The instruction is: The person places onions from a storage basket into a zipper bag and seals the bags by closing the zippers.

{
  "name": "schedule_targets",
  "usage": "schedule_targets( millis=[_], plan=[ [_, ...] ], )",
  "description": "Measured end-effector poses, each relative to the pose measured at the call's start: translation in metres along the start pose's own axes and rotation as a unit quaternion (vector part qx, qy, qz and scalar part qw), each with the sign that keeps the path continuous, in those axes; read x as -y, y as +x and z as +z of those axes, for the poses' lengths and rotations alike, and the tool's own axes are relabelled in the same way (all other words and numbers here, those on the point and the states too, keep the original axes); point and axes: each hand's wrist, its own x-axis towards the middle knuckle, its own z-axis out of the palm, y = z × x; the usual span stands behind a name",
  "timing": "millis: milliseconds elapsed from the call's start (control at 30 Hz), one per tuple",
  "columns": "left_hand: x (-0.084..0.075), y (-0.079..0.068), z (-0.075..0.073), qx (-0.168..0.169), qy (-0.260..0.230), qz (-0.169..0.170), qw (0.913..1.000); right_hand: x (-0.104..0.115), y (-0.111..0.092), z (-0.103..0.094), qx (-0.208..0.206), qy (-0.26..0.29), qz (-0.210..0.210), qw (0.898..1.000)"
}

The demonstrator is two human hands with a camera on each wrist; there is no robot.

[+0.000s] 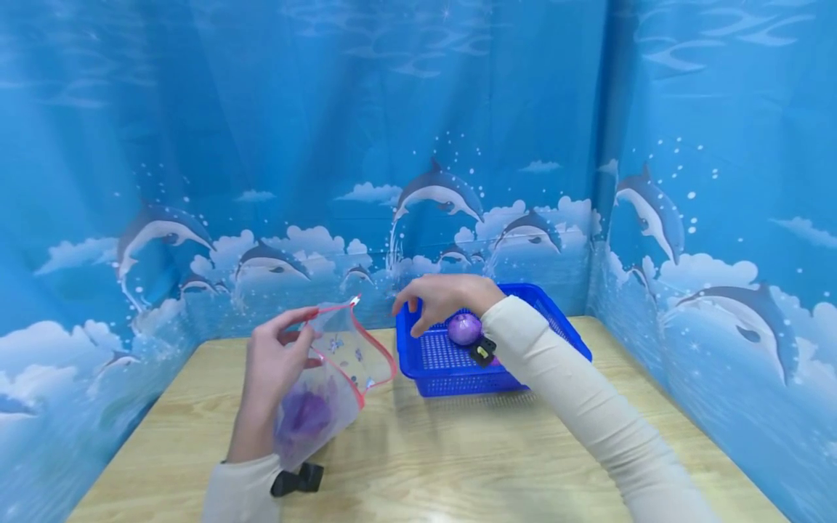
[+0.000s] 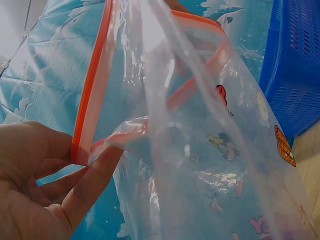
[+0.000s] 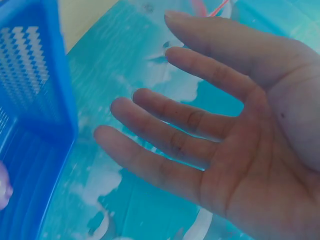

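My left hand [image 1: 277,359] pinches the rim of a clear zip bag [image 2: 200,165] with a red-orange edge and small cartoon prints. The bag's mouth gapes toward the right, and a purple thing [image 1: 304,414] shows blurred through its lower part. Above the left side of a blue basket [image 1: 451,385] hovers my right hand [image 1: 451,296], empty. In the right wrist view its fingers [image 3: 165,137] are spread and nearly straight. A shiny round purple thing [image 1: 464,329] lies in the basket, below the right wrist. Behind the right wrist strap, a bit of pink-purple shows in the basket.
The basket has slatted, perforated walls and stands at the back right of a light wooden table [image 1: 418,465]. Blue curtains [image 1: 314,145] printed with dolphins hang behind the table and along its sides. Black camera straps [image 1: 297,479] sit at the wrists.
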Motion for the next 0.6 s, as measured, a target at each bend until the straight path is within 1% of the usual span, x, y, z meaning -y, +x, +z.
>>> schedule_targets(
  millis=[133,333,467,600],
  plan=[
    [-0.001,-0.001,-0.001,0.000,-0.002,0.002,1.0000,-0.019,-0.002,0.000,0.007,0.012,0.018,1.000],
    [0.000,-0.002,-0.002,-0.006,0.001,0.001,1.0000,-0.048,-0.002,0.003,0.020,0.033,0.065,0.997],
    [0.000,-0.001,-0.002,-0.008,0.004,-0.004,1.0000,-0.068,-0.001,0.009,0.032,0.062,0.106,0.992],
    [0.000,-0.001,-0.003,-0.005,-0.001,0.001,1.0000,-0.088,0.000,0.015,0.041,0.096,0.138,0.985]
  ],
)
